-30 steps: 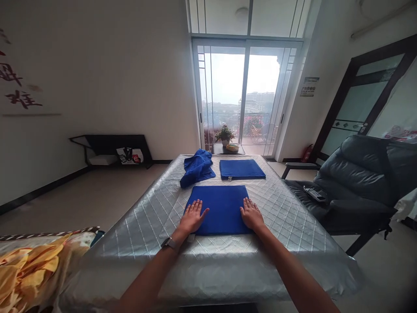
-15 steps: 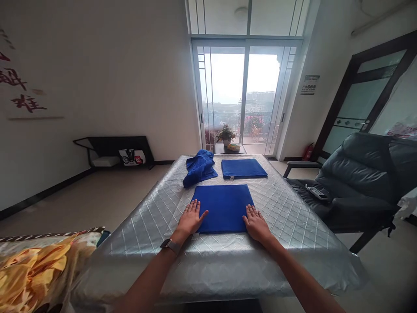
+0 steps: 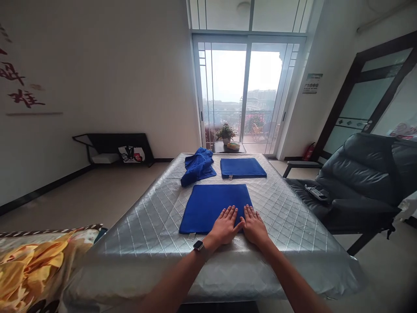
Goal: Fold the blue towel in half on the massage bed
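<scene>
A blue cloth, looking like a towel (image 3: 205, 208), lies flat and squared on the silver quilted table cover (image 3: 150, 217), a small white tag at its near left corner. My left hand (image 3: 226, 224) rests flat on its near right part, fingers stretched out. Beside it, my right hand (image 3: 255, 224) lies flat at the cloth's right edge, the left thumb close against it. Behind is a neatly folded blue cloth stack (image 3: 243, 168) with a tag. A crumpled blue cloth (image 3: 198, 167) sits at the far left.
A dark padded armchair (image 3: 355, 174) with a remote-like device (image 3: 316, 192) on its seat stands at the right. Yellow fabric (image 3: 35, 265) lies at the lower left. Beyond the table's far edge, a small table holds a potted plant (image 3: 226, 132) before the glass doors.
My left hand has slid right across the cloth, from its left edge to beside my right hand. My right hand stays nearly in place at the right edge.
</scene>
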### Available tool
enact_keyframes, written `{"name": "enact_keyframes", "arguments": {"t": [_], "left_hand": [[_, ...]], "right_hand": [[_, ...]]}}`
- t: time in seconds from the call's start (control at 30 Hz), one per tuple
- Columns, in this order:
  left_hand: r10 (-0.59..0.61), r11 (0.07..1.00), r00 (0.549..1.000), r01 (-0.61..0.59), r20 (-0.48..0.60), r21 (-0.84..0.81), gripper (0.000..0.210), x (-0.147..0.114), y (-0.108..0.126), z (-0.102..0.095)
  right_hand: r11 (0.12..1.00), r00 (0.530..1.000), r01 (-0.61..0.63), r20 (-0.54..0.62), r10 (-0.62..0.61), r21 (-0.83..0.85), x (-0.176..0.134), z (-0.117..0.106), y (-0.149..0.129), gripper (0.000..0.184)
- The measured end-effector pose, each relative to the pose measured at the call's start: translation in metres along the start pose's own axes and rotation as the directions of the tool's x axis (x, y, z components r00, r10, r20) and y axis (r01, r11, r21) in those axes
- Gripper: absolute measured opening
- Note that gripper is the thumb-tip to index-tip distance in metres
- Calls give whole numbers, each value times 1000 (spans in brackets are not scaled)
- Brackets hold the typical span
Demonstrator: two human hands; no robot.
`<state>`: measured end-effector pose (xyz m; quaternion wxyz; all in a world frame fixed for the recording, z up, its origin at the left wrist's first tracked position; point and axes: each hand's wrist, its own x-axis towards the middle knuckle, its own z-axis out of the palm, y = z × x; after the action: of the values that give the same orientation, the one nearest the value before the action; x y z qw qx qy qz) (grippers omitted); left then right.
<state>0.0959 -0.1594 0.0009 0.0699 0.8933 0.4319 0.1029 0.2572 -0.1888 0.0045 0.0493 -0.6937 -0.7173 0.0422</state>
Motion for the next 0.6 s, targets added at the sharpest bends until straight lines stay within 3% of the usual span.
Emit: {"name": "enact_keyframes", "arguments": {"t": [0.2,0.3,0.4,0.6], "left_hand": [[-299,951,954,297,11,87,81,-61,-87,-19],[-391,912,920,390,-18,125,82,-85,-114,-20],[-414,900,909,417,-54,126,87,-95,-120,-18],[-420,898,904,427,-84,104,96,-94,-110,-20]], "right_hand": [[997,999,-31,-8,31,68,1,0,-2,66],[998,999,-34,-3,34,47,2,1,-2,66],[999,999,-32,-12,32,29,3,3,-1,66],[999,999,-36,11,36,2,3,1,0,67]]}}
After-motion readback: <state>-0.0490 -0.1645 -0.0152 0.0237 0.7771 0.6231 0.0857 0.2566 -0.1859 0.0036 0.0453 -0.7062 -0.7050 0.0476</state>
